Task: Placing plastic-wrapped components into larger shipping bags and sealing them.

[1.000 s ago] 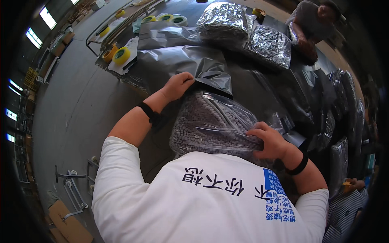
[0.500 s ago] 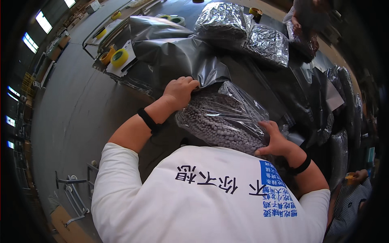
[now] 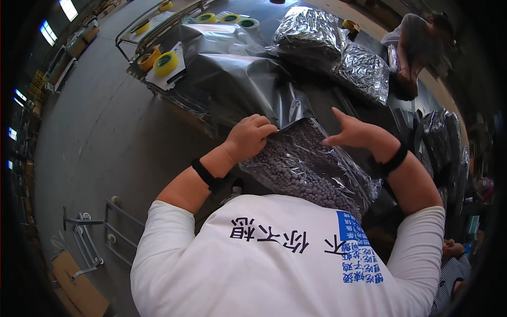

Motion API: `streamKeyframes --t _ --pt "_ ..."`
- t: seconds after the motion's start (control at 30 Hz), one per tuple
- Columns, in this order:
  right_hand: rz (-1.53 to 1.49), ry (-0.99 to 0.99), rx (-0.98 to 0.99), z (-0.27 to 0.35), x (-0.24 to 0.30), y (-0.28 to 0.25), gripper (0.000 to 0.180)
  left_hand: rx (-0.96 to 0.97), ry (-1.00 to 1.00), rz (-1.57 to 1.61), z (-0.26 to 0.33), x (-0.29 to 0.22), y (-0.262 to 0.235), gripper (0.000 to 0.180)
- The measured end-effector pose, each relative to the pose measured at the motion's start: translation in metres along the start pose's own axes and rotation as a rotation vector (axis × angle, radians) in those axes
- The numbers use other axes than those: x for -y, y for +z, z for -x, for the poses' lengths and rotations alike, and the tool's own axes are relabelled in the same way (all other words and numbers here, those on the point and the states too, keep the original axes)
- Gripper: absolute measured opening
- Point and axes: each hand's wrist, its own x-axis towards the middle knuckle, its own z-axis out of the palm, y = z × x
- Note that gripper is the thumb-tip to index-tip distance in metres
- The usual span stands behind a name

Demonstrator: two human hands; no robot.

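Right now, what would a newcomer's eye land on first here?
The clear bag of dark pellets at centre, its top going into a dark grey outer bag. The left hand grips the grey bag's mouth; the right hand is spread open above the pellets. Behind lie two crinkled silver bags, with yellow tape rolls upper left.

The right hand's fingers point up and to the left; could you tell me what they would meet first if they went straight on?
Probably the dark grey bag's edge, just beyond the right hand, which hovers over the clear bag of pellets. Depth is unclear.
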Motion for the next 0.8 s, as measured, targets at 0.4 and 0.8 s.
streamKeyframes --t 0.4,0.8 --pt "-0.392 0.015 0.032 -0.109 -0.006 0.056 0.098 0.008 -0.98 -0.419 0.109 0.06 0.023 0.108" --pt "-0.893 0.112 0.397 -0.057 -0.064 0.029 0.074 0.227 -0.91 0.325 0.13 -0.02 0.018 0.09"
